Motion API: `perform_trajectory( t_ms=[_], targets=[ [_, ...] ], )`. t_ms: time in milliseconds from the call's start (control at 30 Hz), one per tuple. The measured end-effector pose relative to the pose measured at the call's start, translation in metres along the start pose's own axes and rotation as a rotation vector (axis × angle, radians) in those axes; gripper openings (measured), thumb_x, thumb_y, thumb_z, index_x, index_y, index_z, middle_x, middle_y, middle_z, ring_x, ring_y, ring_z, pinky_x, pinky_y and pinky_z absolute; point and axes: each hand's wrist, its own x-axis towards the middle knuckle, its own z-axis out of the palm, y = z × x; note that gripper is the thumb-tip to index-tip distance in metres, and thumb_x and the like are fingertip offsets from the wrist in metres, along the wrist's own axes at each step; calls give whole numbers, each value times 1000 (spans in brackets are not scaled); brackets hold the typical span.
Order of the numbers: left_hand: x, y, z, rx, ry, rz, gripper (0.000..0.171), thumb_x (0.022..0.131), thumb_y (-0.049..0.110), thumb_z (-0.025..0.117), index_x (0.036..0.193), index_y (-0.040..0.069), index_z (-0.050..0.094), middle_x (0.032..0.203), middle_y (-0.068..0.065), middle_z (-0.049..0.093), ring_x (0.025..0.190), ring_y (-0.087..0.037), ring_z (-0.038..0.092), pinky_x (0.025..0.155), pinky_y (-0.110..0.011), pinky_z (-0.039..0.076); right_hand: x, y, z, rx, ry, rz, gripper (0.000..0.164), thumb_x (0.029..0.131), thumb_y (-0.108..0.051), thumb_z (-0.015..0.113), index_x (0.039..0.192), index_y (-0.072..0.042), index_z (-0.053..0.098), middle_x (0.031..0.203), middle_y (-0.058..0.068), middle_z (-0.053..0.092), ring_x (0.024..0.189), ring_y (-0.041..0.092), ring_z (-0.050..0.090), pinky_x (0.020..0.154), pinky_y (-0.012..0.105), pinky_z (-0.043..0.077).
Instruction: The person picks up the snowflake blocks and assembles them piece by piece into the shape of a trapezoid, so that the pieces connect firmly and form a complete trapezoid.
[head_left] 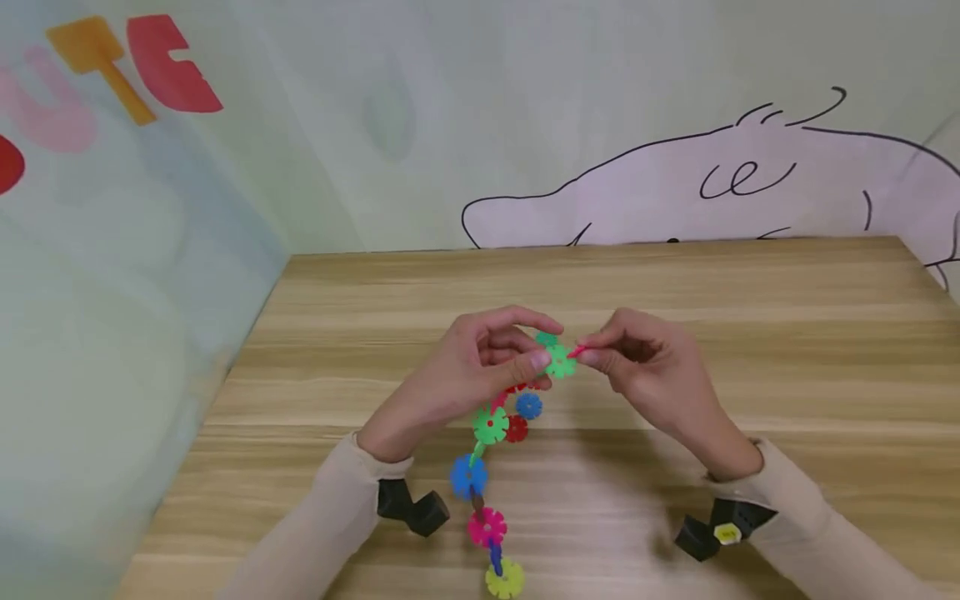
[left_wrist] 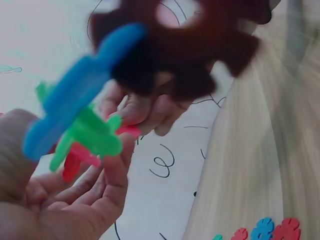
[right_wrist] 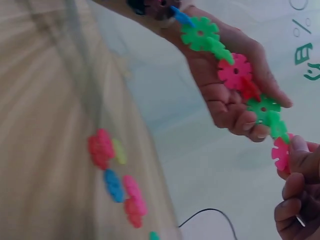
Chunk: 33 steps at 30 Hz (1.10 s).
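Observation:
A chain of interlocking snowflake discs hangs from my left hand [head_left: 480, 354], running down toward the viewer. In it are a blue disc [head_left: 468, 477], a pink disc [head_left: 487, 527] and, at the near end, a yellow disc [head_left: 505, 579]. My left thumb and fingers pinch the chain's upper end by a light green disc [head_left: 559, 362]. Opposite, my right hand [head_left: 667, 371] pinches a small pink disc [right_wrist: 281, 153] between thumb and forefinger. That disc is edge-on in the head view, its edge touching the light green one. A brown disc [left_wrist: 220, 45] blurs close to the left wrist camera.
Loose discs lie on the wooden table [head_left: 750, 333], among them a blue one [right_wrist: 114, 185] and a pink one [right_wrist: 134, 195]. More show at the lower edge of the left wrist view, including a red disc [left_wrist: 286, 229]. Painted walls border the table behind and left.

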Motion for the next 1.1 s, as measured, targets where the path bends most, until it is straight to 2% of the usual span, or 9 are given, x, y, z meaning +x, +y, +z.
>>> perform_trajectory(
  t_ms=[100,233,333,467,600,833,1000,1100],
  targets=[
    [1,2,-3,10,68,2,31,105,15,70,136,18,68,111,-16,79,92,-26,79,80,-30,64,14,-3,-3,-7,-51,72,13,93,2,80,97,-10,80,79,-2,73,54,13,49,48,27,40],
    [-2,4,-6,46,114,-18,32,105,19,70,137,21,69,110,-10,80,91,-27,75,76,-28,61,19,-4,-2,-12,-93,105,10,94,-1,80,100,-9,80,81,1,72,56,16,52,50,28,44],
    [-2,4,-7,51,93,-47,31,105,23,69,136,22,69,106,-11,80,91,-27,75,80,-31,61,17,-2,1,-2,-102,121,9,94,-2,80,99,-9,79,82,2,72,57,16,56,51,27,48],
    [-4,4,-9,27,45,-72,31,106,27,67,136,21,68,93,-9,79,87,-24,69,77,-30,53,16,1,4,23,-128,121,7,94,-4,81,99,-8,77,83,2,71,57,16,57,51,27,50],
    [-4,4,-10,-8,28,-84,30,106,27,66,135,20,68,80,-3,76,84,-23,70,74,-29,49,17,2,6,42,-158,131,7,94,-5,81,98,-8,77,82,5,70,57,17,57,51,27,50],
    [-1,4,-11,-60,49,-131,25,106,19,68,131,17,69,68,0,69,70,-22,74,58,-23,46,18,3,8,48,-190,156,5,96,-7,79,100,-8,76,84,5,71,58,18,60,52,28,51],
    [1,4,-13,-66,83,-141,26,105,16,68,132,15,69,67,1,67,67,-21,74,56,-22,41,19,10,7,75,-200,186,7,99,-7,76,106,-7,76,88,-1,72,60,19,61,54,29,53],
    [2,5,-16,-72,103,-147,26,105,15,68,131,16,69,66,0,67,65,-17,73,55,-22,37,21,20,7,75,-196,250,8,100,-8,75,108,-7,75,86,-3,71,61,18,61,56,28,55]
  ],
)
